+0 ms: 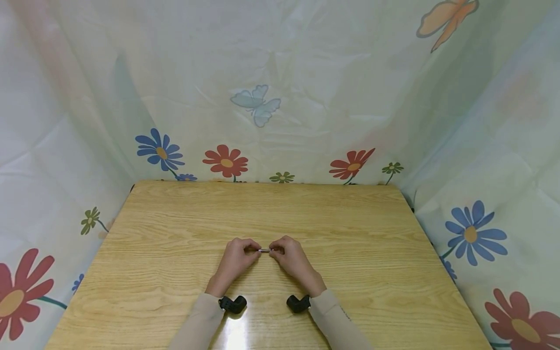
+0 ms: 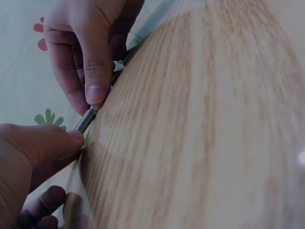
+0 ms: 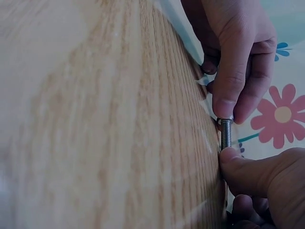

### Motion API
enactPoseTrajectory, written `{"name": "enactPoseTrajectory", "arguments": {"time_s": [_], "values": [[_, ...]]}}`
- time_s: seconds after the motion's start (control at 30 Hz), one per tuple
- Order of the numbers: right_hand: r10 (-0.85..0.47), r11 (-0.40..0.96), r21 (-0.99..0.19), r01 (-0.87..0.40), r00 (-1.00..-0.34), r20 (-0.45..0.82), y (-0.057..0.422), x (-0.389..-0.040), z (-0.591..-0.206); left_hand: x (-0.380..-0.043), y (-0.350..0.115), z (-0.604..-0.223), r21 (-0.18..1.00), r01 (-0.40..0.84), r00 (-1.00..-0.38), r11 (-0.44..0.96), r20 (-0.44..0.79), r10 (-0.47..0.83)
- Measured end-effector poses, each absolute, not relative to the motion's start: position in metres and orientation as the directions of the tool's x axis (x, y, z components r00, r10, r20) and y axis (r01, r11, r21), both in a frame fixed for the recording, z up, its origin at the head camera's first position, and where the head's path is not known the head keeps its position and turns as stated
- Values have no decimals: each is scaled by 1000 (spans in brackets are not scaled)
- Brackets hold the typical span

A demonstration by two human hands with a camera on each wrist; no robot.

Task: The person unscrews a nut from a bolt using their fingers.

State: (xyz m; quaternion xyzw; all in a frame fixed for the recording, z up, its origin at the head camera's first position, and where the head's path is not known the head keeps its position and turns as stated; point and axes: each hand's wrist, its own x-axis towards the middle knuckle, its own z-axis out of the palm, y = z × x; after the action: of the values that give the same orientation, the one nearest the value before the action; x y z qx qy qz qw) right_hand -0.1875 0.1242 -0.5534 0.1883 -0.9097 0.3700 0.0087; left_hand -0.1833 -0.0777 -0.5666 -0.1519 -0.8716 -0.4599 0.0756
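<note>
A short silver threaded bolt (image 2: 86, 120) lies level between my two hands, low over the wooden table. My left hand (image 1: 236, 257) pinches one end of it between thumb and forefinger. At the other end my right hand (image 1: 295, 258) pinches with thumb and fingertips, where a small bright metal edge shows in the left wrist view. Only the threaded middle of the bolt (image 3: 226, 133) shows between the fingertips in the right wrist view; both ends are covered by fingers.
The wooden table (image 1: 280, 209) spreads out on all sides of the hands. Behind it and at both sides hangs a pale curtain (image 1: 306, 97) with printed flowers and butterflies. Each wrist wears a black camera (image 1: 234, 304) over a beige sleeve (image 1: 199, 323).
</note>
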Motion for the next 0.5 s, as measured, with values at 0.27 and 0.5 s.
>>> {"name": "enactPoseTrajectory", "arguments": {"time_s": [0.27, 0.5], "values": [[-328, 652, -676, -343, -932, 157, 123, -188, -554, -183, -77, -565, 770, 331, -943, 545, 268, 194], [-328, 655, -680, -329, -935, 136, 124, -188, -552, -184, -77, -567, 753, 352, -936, 555, 289, 202]]}}
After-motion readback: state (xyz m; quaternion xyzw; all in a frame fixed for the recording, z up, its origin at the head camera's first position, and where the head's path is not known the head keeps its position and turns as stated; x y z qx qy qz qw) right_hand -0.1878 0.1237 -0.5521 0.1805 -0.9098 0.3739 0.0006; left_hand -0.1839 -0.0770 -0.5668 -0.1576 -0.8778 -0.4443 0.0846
